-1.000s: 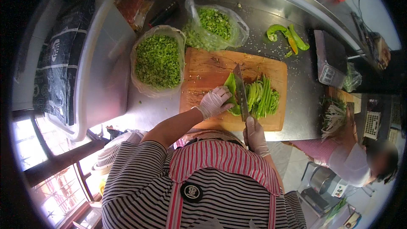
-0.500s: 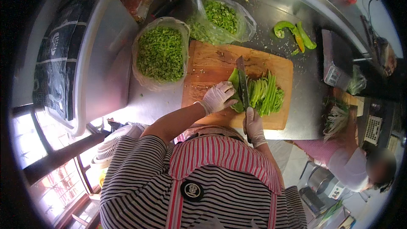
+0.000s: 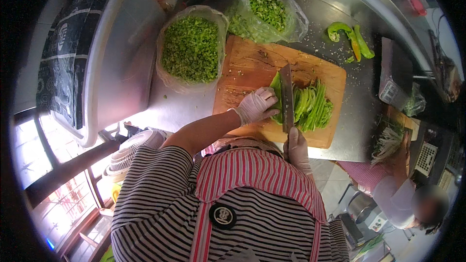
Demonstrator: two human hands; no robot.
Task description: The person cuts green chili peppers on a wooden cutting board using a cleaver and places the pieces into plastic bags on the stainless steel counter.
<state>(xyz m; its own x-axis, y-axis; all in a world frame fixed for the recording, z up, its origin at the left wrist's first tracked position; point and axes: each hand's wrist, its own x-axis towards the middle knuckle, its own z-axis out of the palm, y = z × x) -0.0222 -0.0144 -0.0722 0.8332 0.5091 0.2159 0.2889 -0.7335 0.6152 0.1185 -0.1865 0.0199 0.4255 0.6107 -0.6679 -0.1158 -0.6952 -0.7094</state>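
A broad-bladed kitchen knife (image 3: 287,98) stands over the wooden cutting board (image 3: 242,73), its handle gripped by my right hand (image 3: 297,149) in a clear glove. Just left of the blade, my gloved left hand (image 3: 256,106) presses on a flattened piece of green pepper (image 3: 275,86) with curled fingers; part of that piece is under the hand and blade. To the right of the knife lies a heap of sliced green pepper strips (image 3: 314,104). Whether the blade is touching the pepper I cannot tell.
Beyond the board sit two clear plastic bags of chopped greens, one left (image 3: 190,51) and one farther back (image 3: 267,12). Green pepper pieces (image 3: 353,41) lie at the back right, near a grey box (image 3: 394,75). A co-worker (image 3: 393,196) handles thin white-green stalks (image 3: 387,144) at the right.
The whole view has shifted, moving the board and bags rightward and slightly up in the picture. The knife has tilted, showing more of its blade face. Both hands keep their holds.
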